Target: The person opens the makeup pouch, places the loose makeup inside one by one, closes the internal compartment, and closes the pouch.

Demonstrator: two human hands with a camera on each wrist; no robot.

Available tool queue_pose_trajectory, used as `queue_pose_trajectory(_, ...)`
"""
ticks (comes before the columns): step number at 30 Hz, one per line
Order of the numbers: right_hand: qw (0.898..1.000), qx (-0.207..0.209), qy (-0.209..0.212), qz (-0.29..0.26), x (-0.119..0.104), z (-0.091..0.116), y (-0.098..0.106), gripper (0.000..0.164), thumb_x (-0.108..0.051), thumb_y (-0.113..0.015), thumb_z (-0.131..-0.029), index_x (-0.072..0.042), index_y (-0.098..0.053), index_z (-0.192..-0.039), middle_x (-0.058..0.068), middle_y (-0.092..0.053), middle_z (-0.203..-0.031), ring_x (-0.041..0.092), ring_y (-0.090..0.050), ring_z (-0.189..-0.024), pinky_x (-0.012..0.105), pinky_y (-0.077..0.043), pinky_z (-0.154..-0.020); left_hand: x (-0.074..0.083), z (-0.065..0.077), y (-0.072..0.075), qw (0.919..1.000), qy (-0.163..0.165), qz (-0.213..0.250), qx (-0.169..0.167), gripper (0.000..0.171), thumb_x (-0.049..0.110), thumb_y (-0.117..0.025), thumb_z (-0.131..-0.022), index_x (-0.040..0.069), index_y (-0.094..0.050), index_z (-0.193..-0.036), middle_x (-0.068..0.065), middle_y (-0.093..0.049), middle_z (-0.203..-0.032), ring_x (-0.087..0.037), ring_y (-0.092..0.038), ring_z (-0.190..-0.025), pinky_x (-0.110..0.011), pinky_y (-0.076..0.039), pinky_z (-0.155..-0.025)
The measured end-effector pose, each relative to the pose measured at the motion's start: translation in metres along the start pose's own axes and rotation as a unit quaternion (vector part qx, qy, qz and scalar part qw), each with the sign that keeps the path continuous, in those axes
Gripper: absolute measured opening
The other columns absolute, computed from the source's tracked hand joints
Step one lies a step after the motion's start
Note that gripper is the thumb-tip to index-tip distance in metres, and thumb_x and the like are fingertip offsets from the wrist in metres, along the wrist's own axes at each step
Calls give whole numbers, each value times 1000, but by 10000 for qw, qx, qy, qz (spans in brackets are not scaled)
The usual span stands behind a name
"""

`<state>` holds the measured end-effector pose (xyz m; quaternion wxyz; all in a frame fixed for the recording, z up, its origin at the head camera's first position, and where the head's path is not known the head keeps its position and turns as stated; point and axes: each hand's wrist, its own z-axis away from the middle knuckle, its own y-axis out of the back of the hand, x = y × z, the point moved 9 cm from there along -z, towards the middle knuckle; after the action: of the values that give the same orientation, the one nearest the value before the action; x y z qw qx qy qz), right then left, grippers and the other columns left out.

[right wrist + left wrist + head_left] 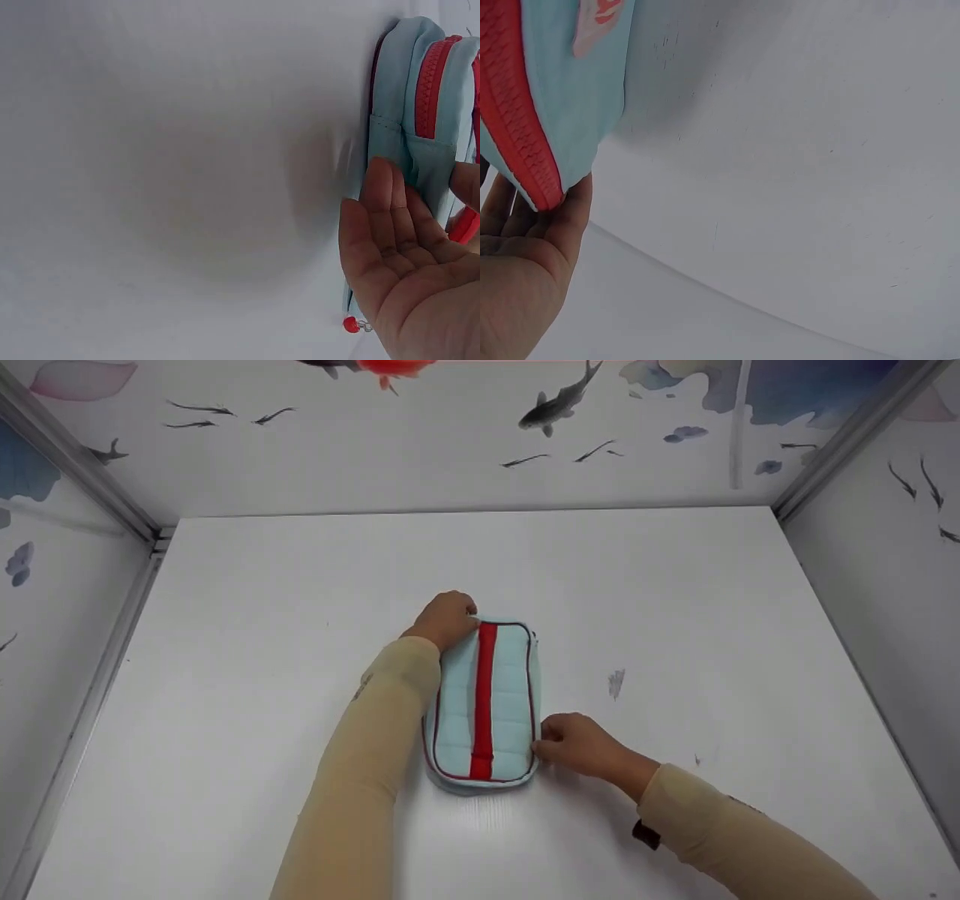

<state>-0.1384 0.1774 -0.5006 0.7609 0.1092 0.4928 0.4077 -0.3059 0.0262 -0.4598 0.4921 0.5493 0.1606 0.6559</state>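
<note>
A light blue quilted pencil case (454,697) with dark red piping and a red strap (484,697) down its top lies lengthwise on the white table. My left hand (444,621) grips its far left corner; in the left wrist view the fingers curl at the end of a red zipper (514,112). Near the close right corner, my right hand (581,744) pinches the case's edge, thumb on top. The right wrist view shows that hand's fingers against the side wall, below another stretch of red zipper (435,86). A small red bead (351,324) hangs by a metal ring there.
The white table (262,607) carries a grey scuff (616,683) right of the case. White panels with painted fish (555,409) enclose the back and both sides, joined by metal corner rails (82,457). A dark band (646,835) shows under the right sleeve.
</note>
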Motion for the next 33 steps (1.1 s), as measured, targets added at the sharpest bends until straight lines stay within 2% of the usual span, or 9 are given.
queue_pose_trajectory(4, 9995, 184, -268, -14, 0, -3, 0, 8, -12, -61, -87, -7, -62, -81, 1, -57, -69, 16, -50, -65, 28, -43, -58, -1, 1, 0, 10000, 2, -56, 28, 33, 16, -52, -97, 2, -61, -125, -13, -57, -131, -25, -52, -120, -39, -39, -105)
queue_pose_trajectory(9, 9985, 345, -427, -23, 3, -9, 9, 6, -9, -58, -87, -5, -62, -85, 3, -56, -71, 17, -51, -68, 28, -43, -59, -11, 2, 5, 9997, 108, -124, 192, 30, 16, -51, -97, 1, -62, -120, -14, -61, -123, -26, -55, -110, -39, -44, -100)
queue_pose_trajectory(13, 9985, 438, -305, 107, 3, -14, 23, 9, -9, -58, -88, -3, -64, -90, 3, -55, -73, 17, -51, -70, 29, -43, -61, -23, 8, 10, 9992, 272, 10, 299, 30, 18, -51, -97, 0, -61, -119, -15, -62, -119, -27, -56, -105, -40, -46, -97)
queue_pose_trajectory(17, 9985, 449, -172, 276, 1, -19, 34, 13, -9, -59, -90, -1, -66, -97, 4, -58, -77, 19, -52, -74, 29, -46, -63, -34, 13, 12, 9983, 436, 176, 346, 32, 21, -52, -98, 1, -60, -121, -15, -61, -120, -27, -56, -107, -40, -46, -98)
queue_pose_trajectory(25, 9964, 322, -192, 762, -2, -33, 51, 25, -10, -58, -91, 0, -66, -113, 8, -64, -95, 23, -55, -86, 32, -51, -74, -47, 23, 16, 9969, 641, -27, 457, 30, 20, -52, -98, -2, -61, -115, -16, -63, -116, -28, -58, -105, -40, -46, -95)
queue_pose_trajectory(33, 9937, 325, 28, 1069, -10, -46, 65, 26, -11, -56, -91, -2, -65, -114, 9, -63, -98, 25, -55, -89, 33, -51, -76, -66, 40, 12, 9929, 1033, 144, 576, 29, 22, -52, -98, -2, -61, -112, -15, -64, -109, -27, -58, -98, -40, -49, -91)
